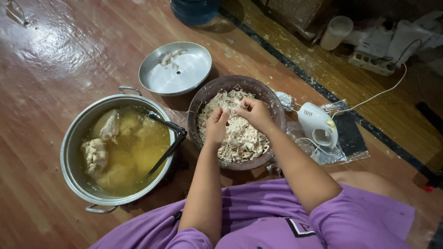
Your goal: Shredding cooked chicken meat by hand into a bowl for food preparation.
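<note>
A dark brown bowl (207, 94) sits on the floor in front of me, filled with pale shredded chicken (242, 140). Both my hands hover over it. My left hand (216, 125) and my right hand (253, 113) pinch the same small piece of chicken between their fingertips, just above the heap. To the left stands a large metal pot (69, 143) of yellow broth with whole chicken pieces (95, 154) and black tongs (168, 138) leaning in it.
A round metal lid (184, 76) with a few scraps lies behind the bowl. A white hand mixer (317, 124) rests on plastic at the right, its cord running to a power strip (373, 63). A plastic cup (336, 32) and blue container (194, 10) stand farther back.
</note>
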